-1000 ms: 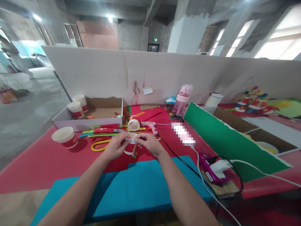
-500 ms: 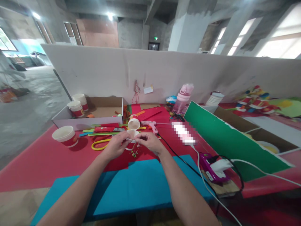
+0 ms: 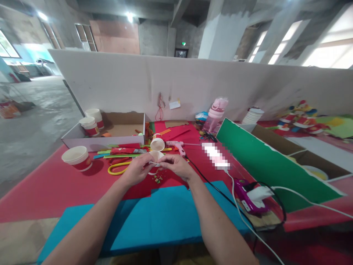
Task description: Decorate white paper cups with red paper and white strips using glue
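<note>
My left hand and my right hand meet at the middle of the table, fingers pinched. Between their fingertips runs a small thin white strip; its exact kind is too small to tell. Right behind it stands a white and red paper cup, partly hidden by my fingers. Another paper cup lies tipped with its mouth towards me just beyond. Small green and pale scraps lie on the red cloth below my hands. Yellow-handled scissors are left of my left hand, and a pink glue gun lies beyond my right.
A paper cup stands at left, before an open box with more cups. A green-sided box and a purple power strip with cables are at right. A pink bottle stands behind. Blue cloth covers the front edge.
Both hands keep their pinch on the white strip in nearly the same place. The whole view has shifted very slightly.
</note>
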Motion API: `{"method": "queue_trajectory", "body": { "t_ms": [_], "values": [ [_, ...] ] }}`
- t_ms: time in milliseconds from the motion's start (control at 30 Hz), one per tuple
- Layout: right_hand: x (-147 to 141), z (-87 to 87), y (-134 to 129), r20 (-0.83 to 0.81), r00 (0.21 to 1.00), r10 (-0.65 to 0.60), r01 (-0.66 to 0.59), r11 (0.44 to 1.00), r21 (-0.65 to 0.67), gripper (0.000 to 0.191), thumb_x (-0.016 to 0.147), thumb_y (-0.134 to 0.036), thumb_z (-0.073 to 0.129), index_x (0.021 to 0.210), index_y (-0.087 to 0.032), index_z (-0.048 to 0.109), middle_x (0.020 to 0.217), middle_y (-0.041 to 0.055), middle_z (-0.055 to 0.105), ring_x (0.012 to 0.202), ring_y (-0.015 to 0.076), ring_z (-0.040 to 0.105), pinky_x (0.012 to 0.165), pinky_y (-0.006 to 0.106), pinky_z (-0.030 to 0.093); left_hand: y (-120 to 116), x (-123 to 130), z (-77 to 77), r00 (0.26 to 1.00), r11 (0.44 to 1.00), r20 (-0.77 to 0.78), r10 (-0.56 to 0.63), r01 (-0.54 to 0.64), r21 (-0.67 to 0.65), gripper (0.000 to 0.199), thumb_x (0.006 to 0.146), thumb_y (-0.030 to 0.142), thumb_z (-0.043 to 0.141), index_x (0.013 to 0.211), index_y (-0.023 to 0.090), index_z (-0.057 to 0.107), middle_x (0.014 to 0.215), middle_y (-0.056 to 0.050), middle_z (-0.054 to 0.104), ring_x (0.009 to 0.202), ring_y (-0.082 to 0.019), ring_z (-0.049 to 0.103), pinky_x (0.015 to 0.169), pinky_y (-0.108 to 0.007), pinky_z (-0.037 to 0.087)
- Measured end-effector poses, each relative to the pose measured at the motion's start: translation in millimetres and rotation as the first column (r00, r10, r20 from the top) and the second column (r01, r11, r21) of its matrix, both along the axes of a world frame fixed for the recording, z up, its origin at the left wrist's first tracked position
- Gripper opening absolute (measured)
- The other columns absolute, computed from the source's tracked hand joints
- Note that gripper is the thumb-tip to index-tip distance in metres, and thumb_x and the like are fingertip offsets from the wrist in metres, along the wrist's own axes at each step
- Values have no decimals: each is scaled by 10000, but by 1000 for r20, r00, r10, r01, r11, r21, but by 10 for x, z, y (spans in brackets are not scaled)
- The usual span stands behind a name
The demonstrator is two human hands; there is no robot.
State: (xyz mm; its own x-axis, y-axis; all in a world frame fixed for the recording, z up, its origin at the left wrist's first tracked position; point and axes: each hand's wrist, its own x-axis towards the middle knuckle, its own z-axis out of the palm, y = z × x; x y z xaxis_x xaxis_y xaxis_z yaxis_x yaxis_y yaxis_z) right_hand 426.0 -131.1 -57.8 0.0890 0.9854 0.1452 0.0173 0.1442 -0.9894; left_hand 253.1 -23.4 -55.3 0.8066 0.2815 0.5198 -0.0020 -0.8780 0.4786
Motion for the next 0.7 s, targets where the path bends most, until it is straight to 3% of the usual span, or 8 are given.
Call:
{"method": "queue_trajectory", "body": {
  "t_ms": [700],
  "values": [
    [-74,-32,38,99,988,-122,116,991,65,226,702,-368,740,753,-153,691,686,11,665,631,135,588,610,254,452,12,6,-22,999,999,17,33,-33,15,113,891,213,513,787,174,534,749,-7,550,705,-137,505,636,-241,393]
  ]
}}
